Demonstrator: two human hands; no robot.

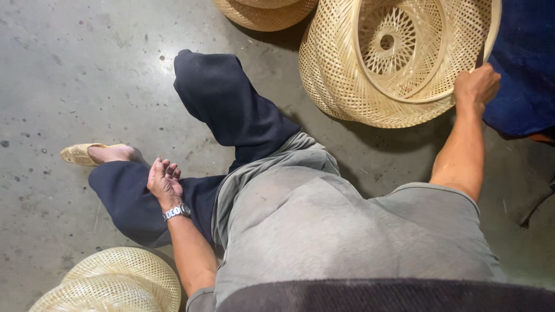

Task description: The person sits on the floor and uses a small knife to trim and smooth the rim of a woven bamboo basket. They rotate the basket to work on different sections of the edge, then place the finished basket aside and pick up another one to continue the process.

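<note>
I sit on a concrete floor with my legs in dark blue trousers (231, 110) stretched out. My right hand (475, 85) is closed on the rim of a large woven bamboo basket (335, 81) that lies tilted on its side at the upper right, its open mouth facing me. My left hand (163, 180), with a metal wristwatch on the wrist, rests palm up on my left leg, fingers loosely curled and holding nothing. My foot in a woven sandal (78, 153) lies at the left.
Another woven basket (263, 13) lies at the top edge. Two stacked woven pieces (115, 283) sit at the bottom left by my elbow. A dark blue cloth (526, 63) covers something at the right edge. Grey concrete floor (69, 69) spreads to the left.
</note>
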